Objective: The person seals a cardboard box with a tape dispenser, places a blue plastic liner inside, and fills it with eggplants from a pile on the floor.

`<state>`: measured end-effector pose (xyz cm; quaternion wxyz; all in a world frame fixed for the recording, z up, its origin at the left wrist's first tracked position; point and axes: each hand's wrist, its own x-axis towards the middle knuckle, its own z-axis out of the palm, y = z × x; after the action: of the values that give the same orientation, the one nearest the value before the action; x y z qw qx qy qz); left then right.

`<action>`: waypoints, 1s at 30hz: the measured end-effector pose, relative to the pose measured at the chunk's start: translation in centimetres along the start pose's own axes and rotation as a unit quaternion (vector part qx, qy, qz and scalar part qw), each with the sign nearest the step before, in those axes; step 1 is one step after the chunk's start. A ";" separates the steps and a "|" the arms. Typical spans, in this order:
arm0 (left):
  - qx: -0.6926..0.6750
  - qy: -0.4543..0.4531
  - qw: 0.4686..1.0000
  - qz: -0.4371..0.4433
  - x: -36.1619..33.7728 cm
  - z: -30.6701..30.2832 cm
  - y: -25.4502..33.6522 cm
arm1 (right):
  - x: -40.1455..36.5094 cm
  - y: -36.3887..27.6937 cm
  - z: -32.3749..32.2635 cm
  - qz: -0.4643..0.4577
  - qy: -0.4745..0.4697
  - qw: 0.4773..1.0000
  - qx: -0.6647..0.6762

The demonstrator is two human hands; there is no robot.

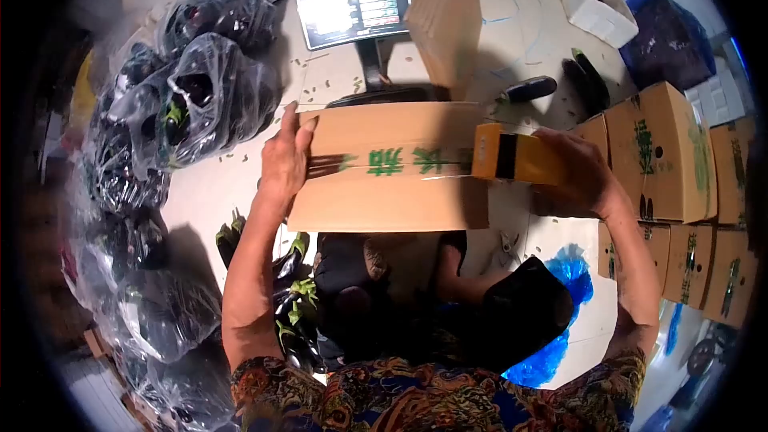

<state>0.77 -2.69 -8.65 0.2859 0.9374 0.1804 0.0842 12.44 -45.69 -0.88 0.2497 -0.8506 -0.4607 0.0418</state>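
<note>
A cardboard box (384,204) with green printed characters lies in front of me, its top flaps closed along a middle seam. My left hand (285,156) grips the box's left end, fingers along the side and edge. At the other end, my right hand (582,166) is closed around a yellow tape dispenser (490,150), held over the right end of the seam. Its inner parts and most of my right fingers are hidden or in shadow. A shiny strip, seemingly clear tape, shows along part of the seam.
Behind the box stands a scale with a lit display (354,10), beside an upright cardboard flap (448,20). Bagged eggplants (208,96) line the left. Loose eggplants (530,89) lie beyond the box. Stacked cartons (660,152) and blue plastic (552,352) are on the right.
</note>
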 end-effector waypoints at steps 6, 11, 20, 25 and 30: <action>0.002 0.011 1.000 0.017 0.3 0.1 -0.4 | -0.6 1.4 1.8 -0.019 0.009 0.998 0.060; -0.018 -0.005 1.000 0.025 0.9 -1.1 -0.6 | -2.4 0.9 6.5 0.015 0.055 0.995 0.080; -0.009 -0.026 0.998 0.061 1.2 -1.3 0.1 | -4.5 3.1 12.2 0.014 0.101 0.968 0.229; -0.007 -0.028 0.998 0.047 1.1 -1.5 0.4 | -5.7 5.8 13.7 0.059 0.039 0.969 0.236; 0.002 -0.023 0.999 0.048 1.3 -1.3 0.5 | -11.9 9.3 17.0 0.134 0.040 0.974 0.178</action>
<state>1.75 -1.99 -7.22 0.2840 0.9471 0.1285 0.0759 7.63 -52.86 -21.94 0.4079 -0.8472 -0.3177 0.1220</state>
